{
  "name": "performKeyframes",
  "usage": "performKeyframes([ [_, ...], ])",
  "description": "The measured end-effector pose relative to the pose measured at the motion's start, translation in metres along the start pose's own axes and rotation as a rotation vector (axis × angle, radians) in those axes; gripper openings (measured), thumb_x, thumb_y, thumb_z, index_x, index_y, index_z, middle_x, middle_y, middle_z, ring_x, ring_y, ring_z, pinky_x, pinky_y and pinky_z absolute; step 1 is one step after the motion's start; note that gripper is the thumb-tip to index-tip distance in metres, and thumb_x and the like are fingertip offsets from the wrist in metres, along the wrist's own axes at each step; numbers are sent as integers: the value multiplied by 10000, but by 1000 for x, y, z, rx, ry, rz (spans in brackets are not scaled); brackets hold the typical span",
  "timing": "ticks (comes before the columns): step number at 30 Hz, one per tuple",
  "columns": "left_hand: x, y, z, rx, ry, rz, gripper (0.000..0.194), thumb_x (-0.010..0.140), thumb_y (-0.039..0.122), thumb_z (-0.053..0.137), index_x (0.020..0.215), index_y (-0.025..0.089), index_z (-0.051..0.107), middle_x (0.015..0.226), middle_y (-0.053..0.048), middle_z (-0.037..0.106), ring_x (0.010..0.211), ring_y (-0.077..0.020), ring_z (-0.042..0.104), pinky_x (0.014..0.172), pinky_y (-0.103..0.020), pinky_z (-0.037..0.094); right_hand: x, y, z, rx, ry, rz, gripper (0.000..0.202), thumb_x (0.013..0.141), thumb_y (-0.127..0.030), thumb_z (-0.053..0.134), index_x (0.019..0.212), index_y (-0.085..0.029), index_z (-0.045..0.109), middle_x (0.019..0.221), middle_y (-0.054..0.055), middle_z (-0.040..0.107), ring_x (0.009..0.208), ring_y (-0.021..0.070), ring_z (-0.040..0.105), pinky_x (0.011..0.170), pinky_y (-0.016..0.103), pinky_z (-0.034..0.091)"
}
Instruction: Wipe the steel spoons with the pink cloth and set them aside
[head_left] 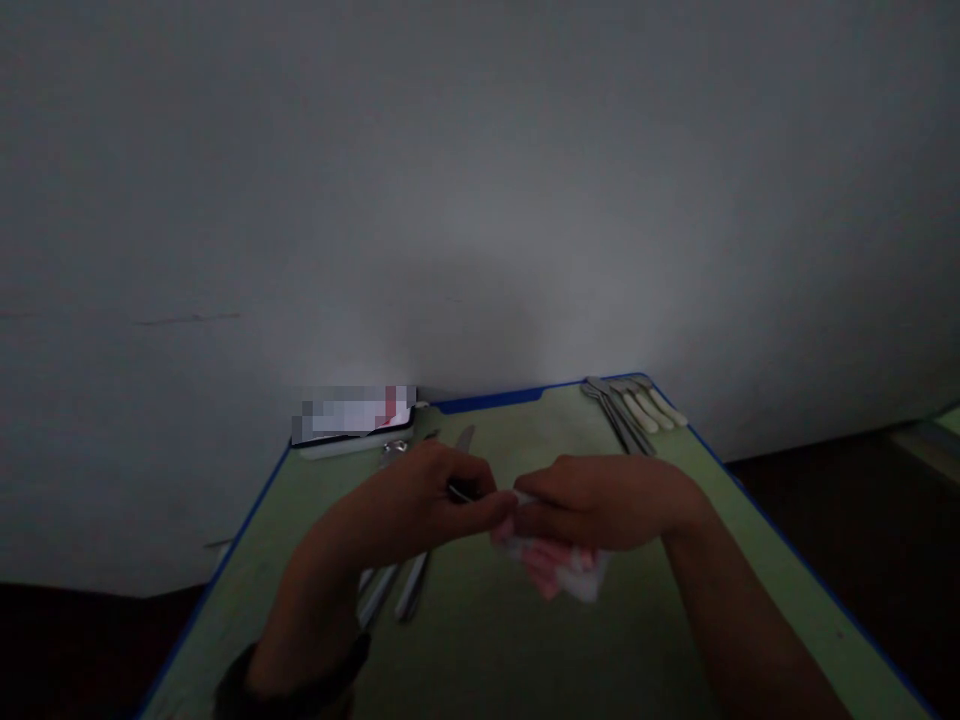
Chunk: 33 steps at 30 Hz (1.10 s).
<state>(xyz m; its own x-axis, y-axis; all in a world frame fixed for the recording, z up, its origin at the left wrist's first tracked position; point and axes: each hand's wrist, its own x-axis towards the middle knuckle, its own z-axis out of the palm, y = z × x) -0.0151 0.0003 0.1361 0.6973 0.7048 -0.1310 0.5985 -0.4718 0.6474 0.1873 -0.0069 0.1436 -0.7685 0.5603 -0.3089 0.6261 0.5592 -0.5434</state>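
Note:
Over the middle of the green table [600, 650], my left hand [442, 497] is closed on a thin metal utensil [460, 493], mostly hidden by the fingers. My right hand [600, 500] pinches a pink and white cloth [559, 568], which hangs below its fingers. The two hands almost touch, fingertips facing each other, with the cloth's top edge between them. Beneath and beside my left hand lie several metal utensils, among them a knife [412, 585], partly covered by the hand and wrist.
At the back right corner lie metal utensils [619, 420] and several white-handled ones [652, 408]. A device with a lit, blurred screen [352, 415] stands at the back left. A pale wall [480, 200] rises behind the table's blue edge.

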Motion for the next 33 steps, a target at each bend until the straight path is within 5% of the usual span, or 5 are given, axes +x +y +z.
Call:
performKeyframes([
  [4,-4,-12,-6,6,23,-16,372,862,424,477,707,145,669,570,26,549,527,-86,460,474,-186,303,-3,6,-2,9,33,9,433,922,-493,313,863,-141,558,696,29,569,579,100,477,518,228,323],
  [12,-18,-26,-18,-90,264,19,190,797,357,614,773,174,657,677,17,641,620,-102,567,565,-185,429,-23,16,-11,82,145,54,400,929,-486,321,919,-158,550,758,27,586,641,110,520,555,230,350],
  [18,-8,-16,-6,-587,700,86,280,746,267,690,984,210,555,615,63,571,545,-91,556,534,-189,460,-20,11,-12,134,285,-34,347,933,-448,349,964,-155,531,754,13,573,618,100,498,548,230,350],
  [25,8,-8,0,-522,732,82,128,774,291,653,819,171,664,763,-7,668,702,-136,614,642,-225,497,-3,6,-5,131,437,-95,330,939,-443,339,930,-165,516,752,15,579,638,112,497,593,253,358],
  [33,8,-9,-4,-304,796,68,314,907,319,432,802,173,689,660,-13,656,624,-126,586,601,-223,475,0,9,-6,187,420,-76,272,945,-385,352,960,-171,519,739,7,593,598,101,507,565,243,363],
])
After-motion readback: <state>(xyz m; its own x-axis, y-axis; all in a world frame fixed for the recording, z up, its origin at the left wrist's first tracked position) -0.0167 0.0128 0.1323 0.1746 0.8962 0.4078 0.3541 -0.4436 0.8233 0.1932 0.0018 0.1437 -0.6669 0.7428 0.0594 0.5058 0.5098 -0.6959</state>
